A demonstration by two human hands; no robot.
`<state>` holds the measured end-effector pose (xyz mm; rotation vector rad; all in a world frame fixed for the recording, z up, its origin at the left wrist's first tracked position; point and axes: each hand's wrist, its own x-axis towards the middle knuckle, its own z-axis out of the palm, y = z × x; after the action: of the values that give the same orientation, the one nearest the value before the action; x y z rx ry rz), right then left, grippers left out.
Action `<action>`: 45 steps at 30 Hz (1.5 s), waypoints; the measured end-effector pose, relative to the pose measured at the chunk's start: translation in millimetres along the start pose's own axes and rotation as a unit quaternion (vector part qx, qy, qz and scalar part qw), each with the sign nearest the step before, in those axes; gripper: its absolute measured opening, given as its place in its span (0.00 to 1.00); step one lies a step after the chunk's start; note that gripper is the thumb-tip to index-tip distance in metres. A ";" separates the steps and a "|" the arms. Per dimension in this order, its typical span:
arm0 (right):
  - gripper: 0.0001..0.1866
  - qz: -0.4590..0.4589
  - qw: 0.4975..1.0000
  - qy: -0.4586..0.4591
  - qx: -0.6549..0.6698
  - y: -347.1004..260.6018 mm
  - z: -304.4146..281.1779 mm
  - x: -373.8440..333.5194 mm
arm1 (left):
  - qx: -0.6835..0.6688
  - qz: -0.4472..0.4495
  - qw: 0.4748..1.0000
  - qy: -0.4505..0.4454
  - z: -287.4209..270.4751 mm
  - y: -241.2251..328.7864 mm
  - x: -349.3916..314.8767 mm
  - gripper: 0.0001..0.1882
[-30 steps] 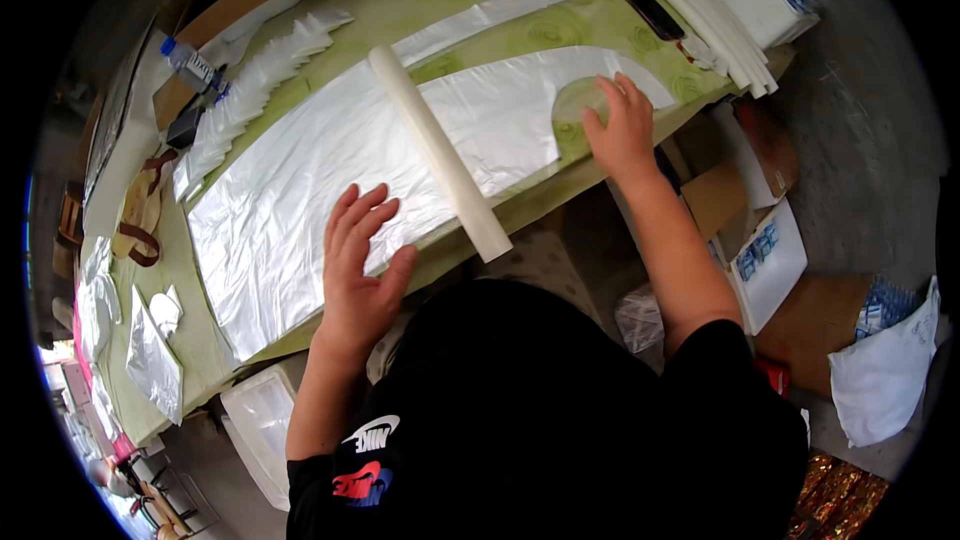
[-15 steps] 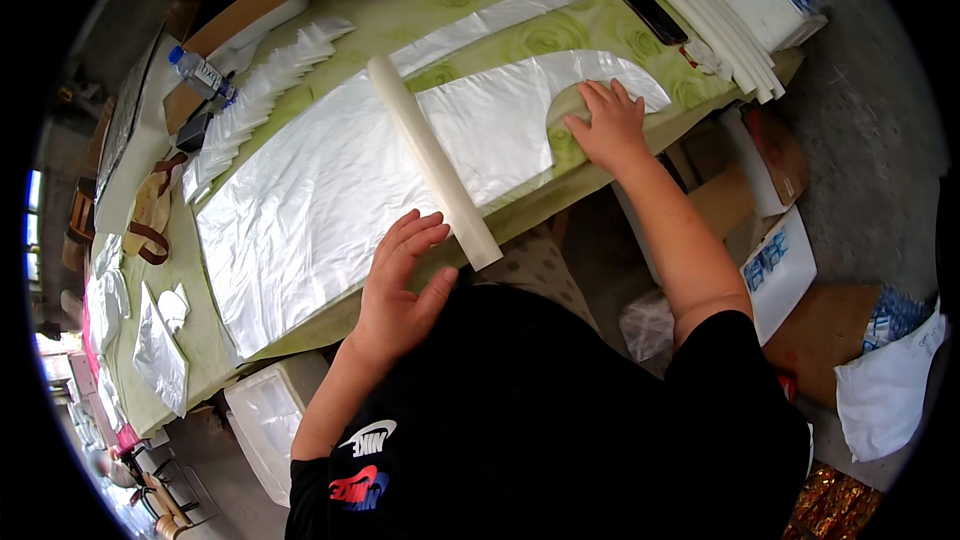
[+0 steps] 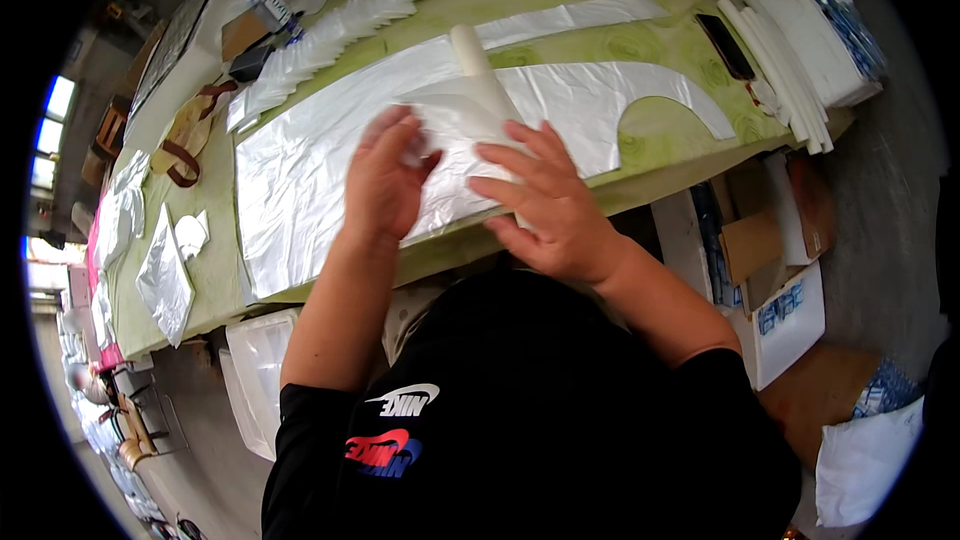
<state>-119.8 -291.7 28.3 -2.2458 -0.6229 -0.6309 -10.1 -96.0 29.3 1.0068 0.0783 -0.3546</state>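
Note:
A silvery white plastic sheet (image 3: 310, 160) with a curved cutout at its right end lies flat on the table. Across its middle rests a pale cream roll (image 3: 478, 75), its near part hidden by my right hand. A thin translucent film flap (image 3: 450, 112) rises beside the roll and reaches the fingertips of my left hand (image 3: 382, 180), which are curled around its edge and slightly blurred. My right hand (image 3: 555, 202) hovers at the roll's near part with its fingers spread; whether they touch it I cannot tell.
The table wears a green patterned cloth (image 3: 560, 40). Fanned folded plastic pieces (image 3: 325, 48), a water bottle (image 3: 265, 2) and a cloth strap (image 3: 185, 145) lie left. A phone (image 3: 725, 45), white tubes (image 3: 785, 70) and a white foam box (image 3: 790, 20) sit right.
My right hand has left the cutout and come to the roll. My left hand has moved forward onto the sheet, and a film flap now stands raised by the roll. The view has shifted.

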 end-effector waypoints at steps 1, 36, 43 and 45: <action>0.24 0.017 1.000 0.016 0.007 3.3 -0.5 -6.4 | 0.027 0.016 0.999 0.031 -22.7 12.5 1.5 0.18; 0.27 0.046 0.991 -0.074 0.103 2.8 45.7 -35.7 | 0.672 0.376 0.617 -0.161 -24.5 -35.3 39.0 0.33; 0.24 0.067 0.998 0.000 0.015 13.2 39.2 -24.1 | 0.667 0.393 0.610 -0.169 -32.8 -9.5 43.6 0.13; 0.23 0.071 0.996 0.042 -0.040 27.1 41.1 -18.2 | 0.647 0.411 0.620 -0.168 -35.8 -0.6 33.9 0.14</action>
<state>-107.3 -283.0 -21.9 -2.3008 -0.3994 -0.6852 25.1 -74.9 1.9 2.2347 -1.1352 0.3825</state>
